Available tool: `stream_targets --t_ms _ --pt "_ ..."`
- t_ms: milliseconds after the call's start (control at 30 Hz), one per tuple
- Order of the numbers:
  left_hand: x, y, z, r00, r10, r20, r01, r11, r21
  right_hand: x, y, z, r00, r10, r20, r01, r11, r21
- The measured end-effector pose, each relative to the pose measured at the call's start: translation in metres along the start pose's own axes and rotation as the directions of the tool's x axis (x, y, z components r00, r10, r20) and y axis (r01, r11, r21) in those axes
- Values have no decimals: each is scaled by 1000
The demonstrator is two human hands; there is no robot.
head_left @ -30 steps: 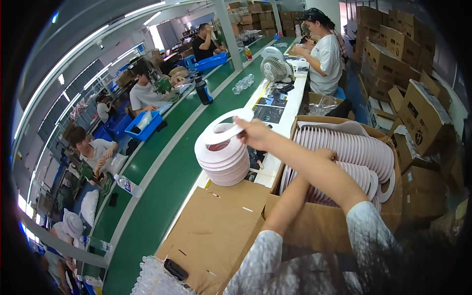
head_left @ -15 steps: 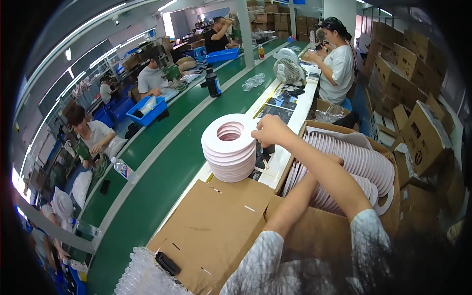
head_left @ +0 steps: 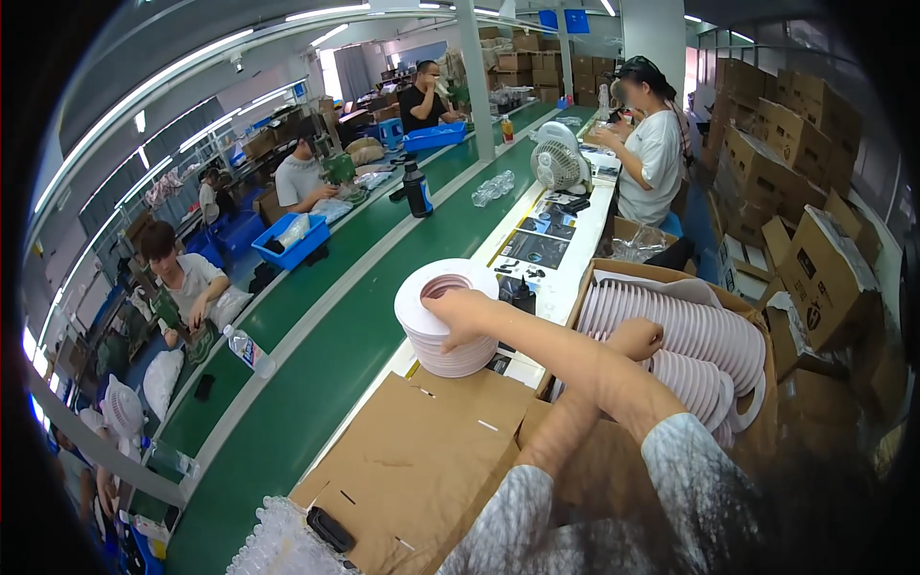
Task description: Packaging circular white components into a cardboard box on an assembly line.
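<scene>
My forearms cross in front of me, the right one passing over the left. My right hand is closed at the near right rim of a stack of flat white rings, its fingers reaching over the edge of the centre hole. How many rings it grips is hidden. Over the open carton, my left hand is curled above rows of packed white rings. Whether anything is inside its fingers I cannot make out.
A flattened-topped brown carton bears a black object, beside clear plastic pieces. Beyond lie a white fan, a black bottle and the green conveyor. Co-workers sit along both sides; cartons pile up at right.
My right hand has moved left and down from beside the stack onto its near rim. My left hand, mostly hidden behind the right forearm before, now shows above the carton. The view has tilted slightly.
</scene>
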State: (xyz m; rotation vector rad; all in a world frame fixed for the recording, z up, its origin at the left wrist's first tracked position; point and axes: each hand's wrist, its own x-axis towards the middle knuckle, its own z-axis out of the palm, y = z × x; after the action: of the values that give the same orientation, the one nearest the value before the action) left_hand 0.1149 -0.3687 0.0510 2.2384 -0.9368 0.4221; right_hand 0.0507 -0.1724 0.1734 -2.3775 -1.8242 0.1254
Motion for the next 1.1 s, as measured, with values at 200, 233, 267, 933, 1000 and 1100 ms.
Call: stream_targets --t_ms 200,233,267,933,1000,1100 --pt "-5 -19 3 976 -161 146 159 987 23 18 7 24 983 -123 -139 127 992 19" --pt "1 -14 -4 949 -218 228 194 973 123 26 17 30 982 -137 -127 140 990 11" --pt "4 -20 2 976 -134 174 133 991 15 30 27 36 969 -131 -208 127 991 -32" --pt "14 5 13 983 -79 168 79 997 8 -19 23 34 659 -233 -715 159 972 -171" --pt "-14 -22 -4 984 -138 113 139 990 -6 -35 -3 14 834 -85 -545 104 995 3" --pt "-15 -21 -11 968 -169 186 160 985 61 -139 34 -8 756 66 -652 -70 997 21"
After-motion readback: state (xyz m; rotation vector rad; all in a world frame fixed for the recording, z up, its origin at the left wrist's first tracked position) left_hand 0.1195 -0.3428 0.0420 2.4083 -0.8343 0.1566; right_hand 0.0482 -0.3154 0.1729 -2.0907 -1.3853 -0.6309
